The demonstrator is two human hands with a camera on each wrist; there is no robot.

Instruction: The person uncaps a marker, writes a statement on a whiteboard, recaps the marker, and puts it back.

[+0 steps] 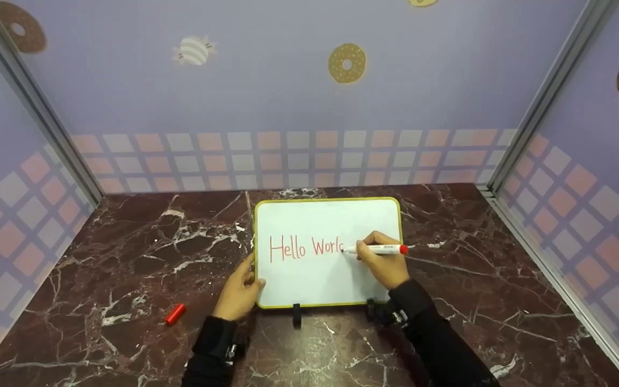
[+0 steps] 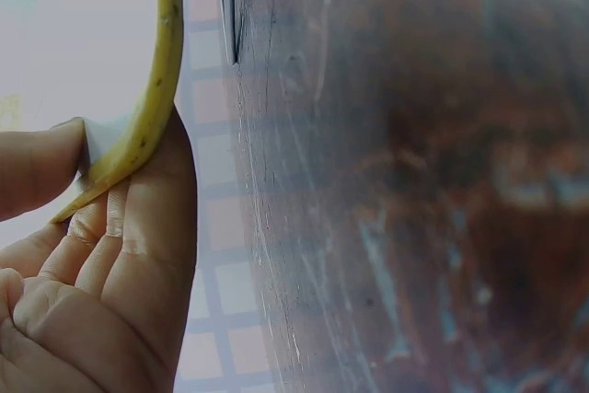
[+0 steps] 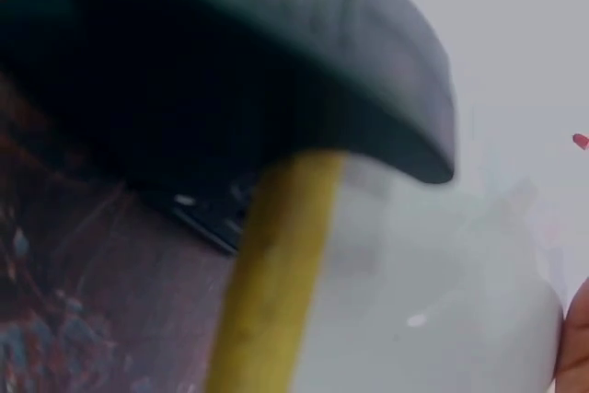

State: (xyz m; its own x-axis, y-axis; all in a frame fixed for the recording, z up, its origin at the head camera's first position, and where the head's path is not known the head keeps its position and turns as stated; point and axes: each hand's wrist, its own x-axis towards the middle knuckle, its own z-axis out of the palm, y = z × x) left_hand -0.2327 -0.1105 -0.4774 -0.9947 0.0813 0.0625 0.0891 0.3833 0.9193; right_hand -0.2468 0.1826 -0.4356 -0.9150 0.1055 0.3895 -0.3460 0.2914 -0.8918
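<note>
A whiteboard [image 1: 309,285] with a yellow rim leans back on a black stand [image 1: 297,315]. Red handwriting on it reads "Hello Worl" plus a partly formed letter. My right hand [image 1: 387,263] pinches a white marker [image 1: 382,249] with a red end, its tip touching the board at that last letter. At the lower left corner, my left hand [image 1: 238,293] grips the board's edge, thumb [image 2: 41,167] on the front and fingers behind, as the left wrist view shows. In the right wrist view, only a sliver of the right hand [image 3: 575,347] shows; the marker is out of sight there.
A red marker cap [image 1: 175,314] lies on the dark marbled table [image 1: 143,269], left of the left hand. Behind the board rises a purple wall [image 1: 266,97] with checks and doughnut pictures, and side walls stand at both ends of the table.
</note>
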